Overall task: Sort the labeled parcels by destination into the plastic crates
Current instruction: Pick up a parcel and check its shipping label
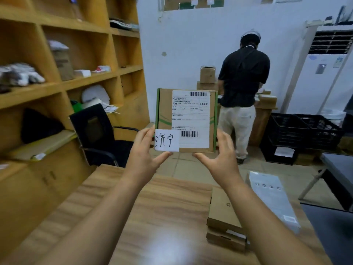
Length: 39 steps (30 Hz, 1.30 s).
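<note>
Head view: fingers of the left hand (144, 150) and right hand (222, 156) pinch the upright parcel (186, 119) by its lower corners above the wooden table (152, 207). Its slip (166, 140), by the left fingers, reads 济宁. Black crates (305, 131) stand beyond the right fingers.

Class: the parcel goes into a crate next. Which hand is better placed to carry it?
Probably the right hand: it holds the parcel by its right edge, and the black crates stand on that side.

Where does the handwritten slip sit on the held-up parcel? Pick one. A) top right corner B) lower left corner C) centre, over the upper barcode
B: the handwritten slip covers the lower left corner of the cardboard parcel, right where the left hand grips it.
</note>
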### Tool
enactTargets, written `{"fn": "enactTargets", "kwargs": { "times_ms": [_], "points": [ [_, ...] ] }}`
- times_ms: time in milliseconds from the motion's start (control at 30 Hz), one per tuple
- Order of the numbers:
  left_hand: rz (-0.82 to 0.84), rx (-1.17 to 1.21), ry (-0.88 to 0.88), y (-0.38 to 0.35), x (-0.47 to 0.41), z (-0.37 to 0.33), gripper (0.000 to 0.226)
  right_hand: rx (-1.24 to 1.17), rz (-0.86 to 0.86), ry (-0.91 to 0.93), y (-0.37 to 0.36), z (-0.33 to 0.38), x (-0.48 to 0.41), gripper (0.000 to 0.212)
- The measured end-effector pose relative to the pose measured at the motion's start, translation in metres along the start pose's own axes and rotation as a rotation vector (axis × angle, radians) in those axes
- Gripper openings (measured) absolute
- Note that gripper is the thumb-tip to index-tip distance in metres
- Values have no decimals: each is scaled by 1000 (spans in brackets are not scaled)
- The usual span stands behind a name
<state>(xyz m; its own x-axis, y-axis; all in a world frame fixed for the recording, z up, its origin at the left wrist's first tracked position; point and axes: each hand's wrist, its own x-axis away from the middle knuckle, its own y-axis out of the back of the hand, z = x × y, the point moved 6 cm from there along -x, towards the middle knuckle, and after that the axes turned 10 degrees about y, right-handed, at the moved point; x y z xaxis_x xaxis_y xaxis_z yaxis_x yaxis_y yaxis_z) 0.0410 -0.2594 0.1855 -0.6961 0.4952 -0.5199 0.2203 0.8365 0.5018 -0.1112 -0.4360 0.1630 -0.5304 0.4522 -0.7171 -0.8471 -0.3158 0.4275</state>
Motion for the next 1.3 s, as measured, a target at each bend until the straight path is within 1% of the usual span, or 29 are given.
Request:
{"fn": "enactTargets", "kwargs": {
  "times_ms": [133,300,467,633,733,833,967,1133,1300],
  "points": [
    [-100,-74,94,72,14,37,83,-137,99,37,-69,45,-10,94],
    [-247,-167,156,174,34,71,81,-241,211,115,-146,126,-23,91],
    [-387,-228,203,292,61,106,83,-325,280,219,-226,230,-29,92],
    [-532,-319,277,419,110,148,88,-491,378,322,-311,346,-12,89],
    [-627,-382,332,484,151,167,86,-575,454,389,-363,413,10,92],
    [-727,-452,416,544,201,183,86,-653,530,470,-411,481,39,90],
    [-874,-569,518,614,275,194,84,-778,651,556,-468,571,86,92],
    [-1048,-755,670,685,368,187,83,-976,831,671,-517,683,154,97],
    [-1231,-961,748,733,436,161,81,-1172,979,757,-542,778,216,95]
  ]
}}
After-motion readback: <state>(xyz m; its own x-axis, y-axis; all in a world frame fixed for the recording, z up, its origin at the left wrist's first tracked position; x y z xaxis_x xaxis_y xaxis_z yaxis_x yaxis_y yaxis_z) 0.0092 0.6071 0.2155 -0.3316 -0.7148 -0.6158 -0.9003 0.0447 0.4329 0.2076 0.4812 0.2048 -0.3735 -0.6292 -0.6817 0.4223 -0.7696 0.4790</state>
